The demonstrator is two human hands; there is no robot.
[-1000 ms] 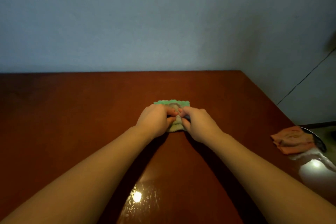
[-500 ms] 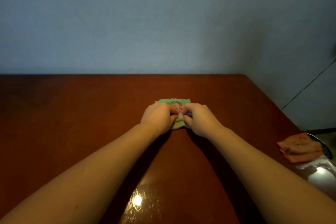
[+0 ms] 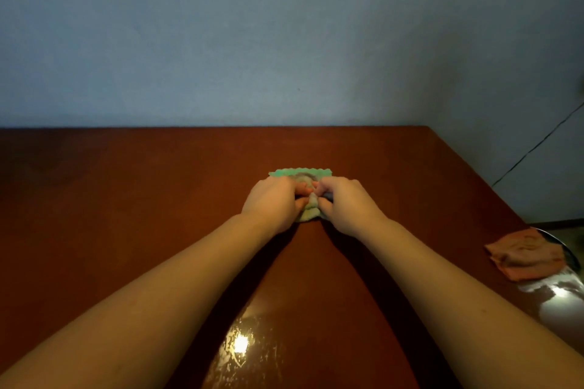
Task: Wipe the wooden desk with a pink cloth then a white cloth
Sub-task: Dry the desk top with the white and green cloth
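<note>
A small white cloth [image 3: 308, 210] with a green scalloped edge lies bunched on the wooden desk [image 3: 126, 199], near its middle. My left hand [image 3: 271, 204] and my right hand [image 3: 346, 205] sit side by side on it, fingers curled, each gripping a fold of the cloth. Most of the cloth is hidden under my hands. A pink cloth [image 3: 526, 254] lies crumpled at the desk's right edge, apart from both hands.
A shiny metal bowl [image 3: 562, 300] sits at the right edge, partly under the pink cloth. A bluish wall rises behind the desk's far edge. A thin dark cable runs down the wall at the right. A light glare shows on the near desk surface.
Both hands with the white cloth have stayed almost in place, fingers shifting slightly on the folds. The view has tilted a little, so the pink cloth sits lower and further right.
</note>
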